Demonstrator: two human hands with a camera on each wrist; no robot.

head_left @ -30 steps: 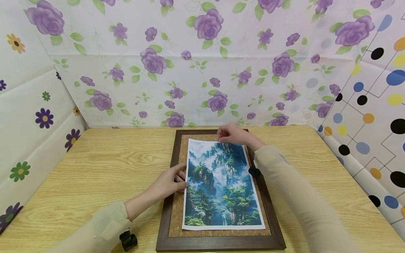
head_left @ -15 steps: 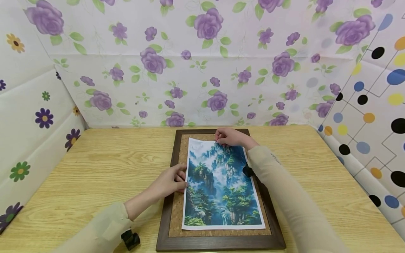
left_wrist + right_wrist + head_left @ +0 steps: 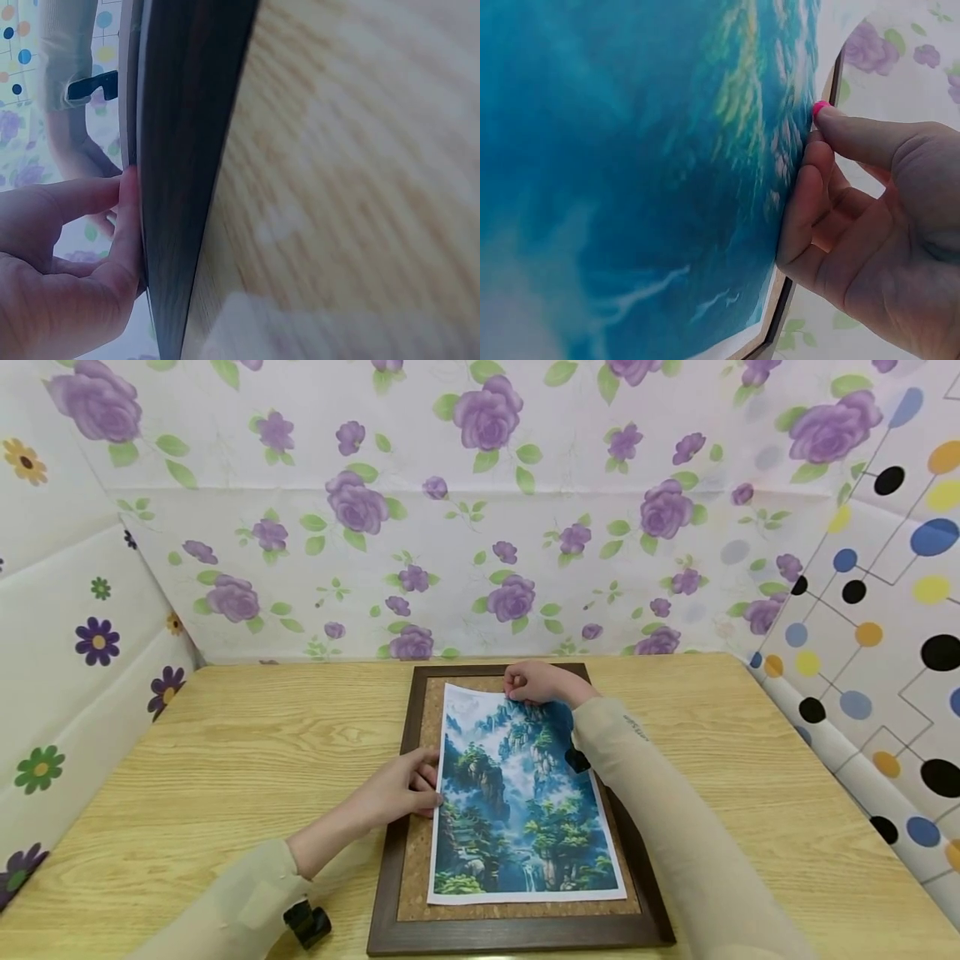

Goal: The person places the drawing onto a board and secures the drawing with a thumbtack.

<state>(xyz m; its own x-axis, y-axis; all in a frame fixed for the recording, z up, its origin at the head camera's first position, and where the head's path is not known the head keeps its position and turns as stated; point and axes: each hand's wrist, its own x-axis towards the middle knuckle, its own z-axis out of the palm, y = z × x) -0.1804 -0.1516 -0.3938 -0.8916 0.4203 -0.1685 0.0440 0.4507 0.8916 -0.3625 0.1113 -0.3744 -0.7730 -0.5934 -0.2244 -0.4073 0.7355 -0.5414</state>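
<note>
A printed mountain landscape poster (image 3: 517, 802) lies over a cork board (image 3: 420, 877) in a dark brown frame (image 3: 517, 935). My left hand (image 3: 397, 789) holds the poster's left edge, thumb at the margin and fingertips partly hidden by the paper. In the left wrist view that hand's fingers (image 3: 129, 187) show just beyond the frame's side. My right hand (image 3: 540, 683) is at the poster's top edge, near the middle. Between its thumb and forefinger it pinches a small pink push pin (image 3: 820, 108); its other fingers lie curled against the paper.
The frame stands on a light wood table (image 3: 300, 735). Purple-flowered sheeting (image 3: 450, 568) rises behind the table, with a daisy-patterned sheet (image 3: 97, 693) at left and a dotted one (image 3: 862, 635) at right. Each sleeve carries a black wrist camera (image 3: 306, 923).
My right hand has moved slightly left along the poster's top edge, its forearm shifting with it. The left hand keeps its place on the poster's side. The head view has shifted slightly.
</note>
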